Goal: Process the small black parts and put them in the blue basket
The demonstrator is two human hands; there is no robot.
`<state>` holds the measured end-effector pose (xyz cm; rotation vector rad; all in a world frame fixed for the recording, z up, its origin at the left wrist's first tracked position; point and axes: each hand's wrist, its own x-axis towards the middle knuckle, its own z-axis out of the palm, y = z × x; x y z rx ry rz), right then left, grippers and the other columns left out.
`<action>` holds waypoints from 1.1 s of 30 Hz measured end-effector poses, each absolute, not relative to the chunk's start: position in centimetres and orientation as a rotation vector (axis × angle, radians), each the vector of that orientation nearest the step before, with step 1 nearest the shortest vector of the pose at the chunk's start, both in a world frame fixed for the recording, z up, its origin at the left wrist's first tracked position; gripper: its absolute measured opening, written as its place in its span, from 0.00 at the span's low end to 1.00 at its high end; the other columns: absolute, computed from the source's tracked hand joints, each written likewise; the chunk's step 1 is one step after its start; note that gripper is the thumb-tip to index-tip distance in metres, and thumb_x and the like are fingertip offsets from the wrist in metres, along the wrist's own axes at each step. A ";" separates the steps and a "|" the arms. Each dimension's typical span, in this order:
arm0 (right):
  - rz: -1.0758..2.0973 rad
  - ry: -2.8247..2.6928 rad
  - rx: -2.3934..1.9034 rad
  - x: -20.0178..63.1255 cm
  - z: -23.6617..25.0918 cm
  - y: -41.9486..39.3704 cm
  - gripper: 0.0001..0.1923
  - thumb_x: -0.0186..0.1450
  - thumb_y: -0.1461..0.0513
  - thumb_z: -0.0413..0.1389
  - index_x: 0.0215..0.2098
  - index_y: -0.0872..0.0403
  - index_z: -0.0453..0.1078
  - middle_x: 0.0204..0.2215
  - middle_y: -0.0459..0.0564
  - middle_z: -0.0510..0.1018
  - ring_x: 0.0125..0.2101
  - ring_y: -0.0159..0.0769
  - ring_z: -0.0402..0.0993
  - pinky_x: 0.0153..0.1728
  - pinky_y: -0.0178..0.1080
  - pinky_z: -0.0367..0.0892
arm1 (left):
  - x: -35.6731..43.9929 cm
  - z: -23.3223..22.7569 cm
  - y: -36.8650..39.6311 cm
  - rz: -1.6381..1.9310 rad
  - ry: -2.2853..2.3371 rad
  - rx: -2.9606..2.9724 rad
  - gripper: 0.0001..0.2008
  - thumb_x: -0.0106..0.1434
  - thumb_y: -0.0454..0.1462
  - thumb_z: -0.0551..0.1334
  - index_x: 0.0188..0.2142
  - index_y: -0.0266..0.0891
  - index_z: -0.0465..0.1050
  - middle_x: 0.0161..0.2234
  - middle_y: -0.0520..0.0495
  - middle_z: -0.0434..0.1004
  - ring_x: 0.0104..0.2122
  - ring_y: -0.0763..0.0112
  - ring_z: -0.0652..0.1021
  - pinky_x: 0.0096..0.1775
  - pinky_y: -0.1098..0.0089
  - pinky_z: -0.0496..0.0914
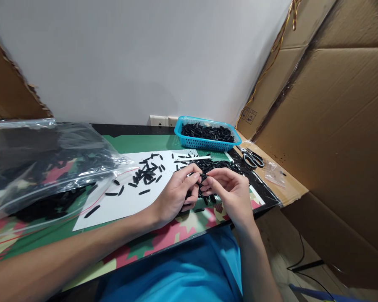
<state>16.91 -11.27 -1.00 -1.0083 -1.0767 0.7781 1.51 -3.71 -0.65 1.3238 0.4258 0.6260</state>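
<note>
Both hands pinched the same small black plastic piece (pixel 203 176) between thumb and fingertips: the left hand (pixel 178 193) closed on its left end, the right hand (pixel 228 189) closed on its right end, fingers curled in tight. Whether it was a single piece or two pressed together could not be told; the fingers hid most of it. The piece was held just above the near edge of the table, over the front of a loose heap of like black pieces (pixel 217 164).

A second, thinner scatter of the same black pieces (pixel 148 173) lay on a white paper sheet (pixel 126 201), left of the hands and apart from the heap. The sheet rested on a green mat (pixel 138 143), with a patterned red and green covering (pixel 164 239) showing at the table's front edge.

Behind the heap stood a turquoise plastic basket (pixel 208 144), filled with more black pieces. Scissors (pixel 252 157) with black handles lay just right of the basket, blades shut. A small clear bag (pixel 274 173) lay near them on cardboard. At far left a large clear plastic bag (pixel 44 163) holding many black pieces slumped over the mat, its mouth reaching the paper sheet. Cardboard panels (pixel 334 126) enclosed the right side; a white wall (pixel 145 58) stood behind.
</note>
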 end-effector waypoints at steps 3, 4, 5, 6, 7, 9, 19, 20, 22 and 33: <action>0.646 -1.153 -1.076 17.0 -0.5 -11.6 0.06 0.67 0.59 0.67 0.39 0.53 0.80 0.29 0.47 0.84 0.30 0.35 0.84 0.31 0.35 0.82 | 1.6 -0.7 -3.7 0.623 0.421 1.327 0.13 0.75 0.48 0.54 0.39 0.43 0.63 0.15 0.63 0.57 0.14 0.80 0.53 0.16 0.81 0.55; 0.584 -1.194 -1.110 17.1 -0.2 -11.7 0.04 0.68 0.60 0.66 0.39 0.53 0.80 0.30 0.47 0.84 0.30 0.35 0.83 0.32 0.35 0.81 | 1.6 -0.7 -3.7 0.623 0.417 1.323 0.13 0.75 0.48 0.54 0.39 0.43 0.64 0.15 0.63 0.57 0.14 0.80 0.53 0.16 0.80 0.55; 0.524 -1.237 -1.141 17.2 0.1 -11.8 0.03 0.68 0.61 0.65 0.39 0.52 0.80 0.31 0.47 0.85 0.31 0.34 0.83 0.33 0.34 0.80 | 1.7 -0.7 -3.7 0.626 0.415 1.316 0.13 0.75 0.49 0.54 0.40 0.43 0.64 0.15 0.63 0.57 0.14 0.80 0.53 0.16 0.80 0.55; 0.471 -1.276 -1.164 17.3 0.4 -11.9 0.03 0.69 0.61 0.65 0.39 0.52 0.80 0.32 0.47 0.85 0.32 0.34 0.83 0.34 0.34 0.80 | 1.7 -0.7 -3.7 0.631 0.414 1.309 0.14 0.75 0.49 0.53 0.40 0.43 0.64 0.15 0.63 0.56 0.14 0.80 0.53 0.16 0.80 0.56; 0.434 -1.306 -1.175 17.4 0.6 -12.0 0.03 0.69 0.62 0.65 0.40 0.52 0.80 0.33 0.47 0.85 0.33 0.35 0.83 0.34 0.34 0.80 | 1.7 -0.7 -3.8 0.637 0.416 1.305 0.15 0.75 0.50 0.53 0.39 0.43 0.64 0.15 0.63 0.56 0.14 0.79 0.53 0.16 0.80 0.55; 0.420 -1.336 -1.168 17.4 0.8 -12.1 0.03 0.69 0.62 0.65 0.42 0.51 0.80 0.35 0.48 0.86 0.35 0.36 0.84 0.35 0.35 0.80 | 1.6 -0.6 -4.0 0.653 0.420 1.309 0.16 0.75 0.52 0.51 0.39 0.44 0.63 0.15 0.63 0.56 0.14 0.79 0.54 0.16 0.80 0.54; 0.648 -1.215 -1.107 16.9 -0.4 -11.8 0.05 0.66 0.60 0.67 0.39 0.53 0.83 0.32 0.49 0.86 0.31 0.37 0.84 0.32 0.36 0.82 | 1.2 -0.4 -4.6 0.676 0.367 1.440 0.18 0.76 0.53 0.53 0.36 0.43 0.60 0.15 0.63 0.56 0.14 0.81 0.55 0.17 0.80 0.53; 0.665 -1.204 -1.098 16.9 -0.5 -11.8 0.06 0.66 0.59 0.67 0.39 0.54 0.82 0.31 0.50 0.86 0.31 0.37 0.84 0.31 0.36 0.82 | 1.3 -0.5 -4.5 0.677 0.369 1.441 0.18 0.76 0.53 0.53 0.36 0.44 0.59 0.15 0.63 0.56 0.14 0.81 0.55 0.16 0.80 0.52; 0.694 -1.188 -1.081 17.1 -0.5 -11.8 0.07 0.67 0.58 0.67 0.39 0.54 0.82 0.30 0.50 0.86 0.31 0.38 0.84 0.31 0.36 0.83 | 1.4 -0.5 -4.4 0.681 0.371 1.446 0.18 0.76 0.53 0.53 0.36 0.44 0.59 0.15 0.63 0.56 0.13 0.81 0.55 0.16 0.80 0.52; 0.766 -1.247 -1.096 17.3 -0.2 -12.1 0.10 0.70 0.55 0.64 0.39 0.54 0.80 0.31 0.50 0.85 0.32 0.38 0.84 0.33 0.37 0.82 | 1.6 -0.8 -4.2 0.668 0.406 1.443 0.18 0.75 0.53 0.55 0.36 0.44 0.58 0.15 0.64 0.55 0.13 0.81 0.54 0.18 0.80 0.50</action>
